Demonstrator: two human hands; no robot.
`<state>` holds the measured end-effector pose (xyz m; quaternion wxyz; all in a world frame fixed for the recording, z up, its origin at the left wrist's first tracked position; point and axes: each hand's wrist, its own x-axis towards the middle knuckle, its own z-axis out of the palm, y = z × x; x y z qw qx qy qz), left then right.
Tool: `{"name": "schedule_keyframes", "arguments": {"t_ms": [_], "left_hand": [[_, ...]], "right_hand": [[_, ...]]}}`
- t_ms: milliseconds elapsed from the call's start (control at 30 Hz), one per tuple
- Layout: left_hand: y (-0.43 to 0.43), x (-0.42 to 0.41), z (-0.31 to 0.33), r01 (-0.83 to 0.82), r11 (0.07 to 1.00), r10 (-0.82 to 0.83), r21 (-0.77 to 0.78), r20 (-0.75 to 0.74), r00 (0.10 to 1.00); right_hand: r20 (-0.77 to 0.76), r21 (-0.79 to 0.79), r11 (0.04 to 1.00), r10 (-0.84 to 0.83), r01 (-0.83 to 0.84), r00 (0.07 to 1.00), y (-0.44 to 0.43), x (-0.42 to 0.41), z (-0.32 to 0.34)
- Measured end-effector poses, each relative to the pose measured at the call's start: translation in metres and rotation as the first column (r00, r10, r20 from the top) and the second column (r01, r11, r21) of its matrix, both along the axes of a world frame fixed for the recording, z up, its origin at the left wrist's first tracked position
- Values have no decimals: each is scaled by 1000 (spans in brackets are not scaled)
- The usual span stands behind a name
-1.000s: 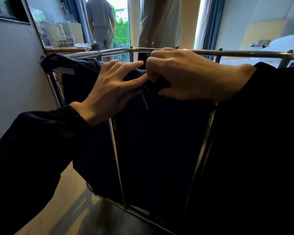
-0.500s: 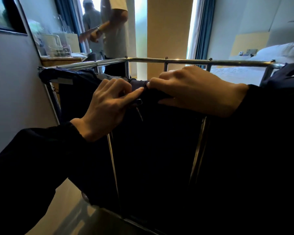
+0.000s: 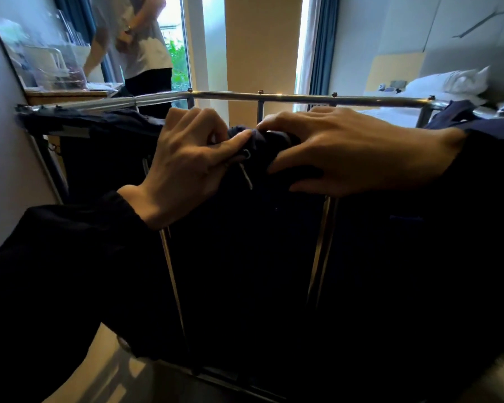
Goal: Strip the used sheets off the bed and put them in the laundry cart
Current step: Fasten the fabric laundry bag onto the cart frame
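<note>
Sheets: white sheets (image 3: 386, 116) lie flat on the bed (image 3: 405, 96) at the far right, beyond the cart; none stripped yet, by the look of it.
Sheet axis: only a narrow strip shows above the cart; the pillow (image 3: 448, 81) marks the head end toward the right wall; the long axis cannot be told from here.
Laundry cart: the laundry cart (image 3: 320, 251) stands directly in front of the person; its top rail (image 3: 274, 97) runs left to right, so the long axis lies across the view; opening faces up.
Bag: the dark bag (image 3: 245, 257) hangs inside the chrome frame; its near rim is bunched at the centre.
Hands: left hand (image 3: 186, 164) pinches the bunched rim between thumb and fingers; right hand (image 3: 355, 152) curls over the same bunch from the other side; the two hands nearly touch.
Fastening: a small metal clip (image 3: 246, 154) and a pale cord (image 3: 246, 177) sit just below the left thumb.
Risk: an unsecured rim could slip off the frame under the sheets' weight; the cord could snag; the fabric could pull free of the pinch.
Surroundings: a person (image 3: 146, 53) stands by the window; a cluttered tabletop (image 3: 67, 93) sits at left.
</note>
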<state>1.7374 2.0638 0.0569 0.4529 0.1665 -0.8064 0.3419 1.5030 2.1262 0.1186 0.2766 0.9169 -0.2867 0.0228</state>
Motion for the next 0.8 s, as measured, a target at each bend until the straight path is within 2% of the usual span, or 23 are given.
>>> {"name": "schedule_keyframes", "arguments": {"t_ms": [233, 333, 400, 533, 633, 700, 800], "left_hand": [[4, -8, -2, -27, 996, 28, 89, -9, 1000], [2, -3, 6, 22, 988, -19, 155, -21, 1000], [-2, 1, 17, 78, 965, -82, 251, 6, 997], [-7, 14, 36, 155, 914, -211, 375, 112, 971], [-5, 28, 46, 205, 884, -268, 420, 95, 959], [-8, 40, 50, 185, 892, -227, 413, 55, 972], [-15, 57, 48, 141, 918, -137, 372, -39, 990]], "right_hand": [[17, -57, 997, -57, 58, 998, 1, 3, -3], [209, 22, 998, -54, 50, 976, 1, 7, -1], [324, 118, 989, -119, 85, 939, -3, 15, 4], [292, 280, 954, -193, 109, 937, -18, 43, 21], [301, 330, 942, -169, 64, 938, -37, 65, 26], [326, 319, 947, -139, 30, 935, -49, 79, 26], [333, 215, 977, -69, -5, 940, -63, 96, 24]]}}
